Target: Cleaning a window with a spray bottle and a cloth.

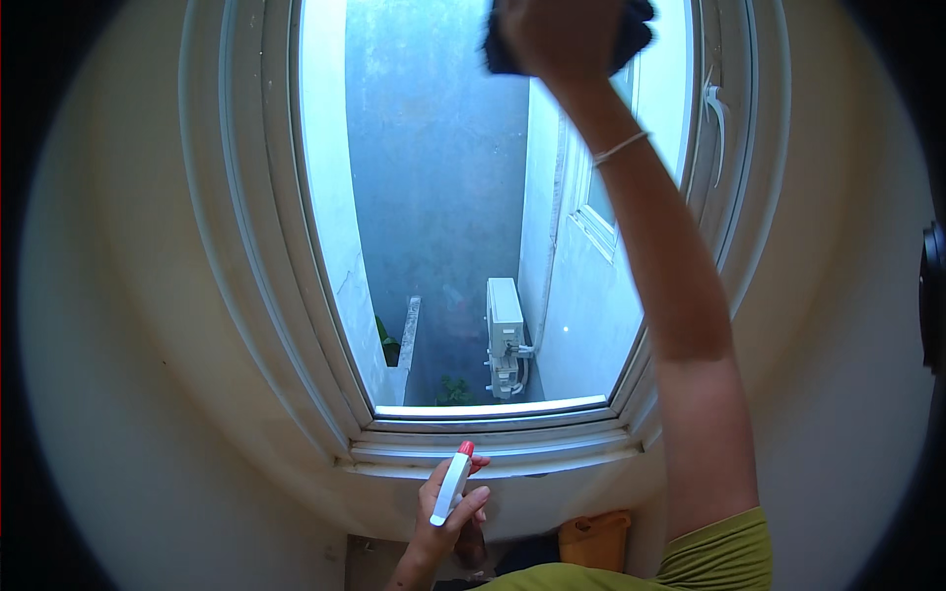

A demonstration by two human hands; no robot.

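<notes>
My left hand (436, 499) is wrapped around a spray bottle just below the window sill. The bottle's white trigger head (451, 489) with its red nozzle (465, 448) shows above my fingers; most of its body is hidden. High up in front of the window glass (436, 185), my right hand (565, 33) grips a dark cloth (635, 37) and is cut by the top edge of the view. The cloth appears to lie against the upper right part of the pane. A thin band circles my right wrist.
A white window handle (717, 133) juts from the right frame. The window sill (495, 465) projects below the glass. An orange container (595, 543) stands low beneath it. Outside are air-conditioner outdoor units (506, 318) and plants (453, 391). A dark object (933, 295) is at the far right.
</notes>
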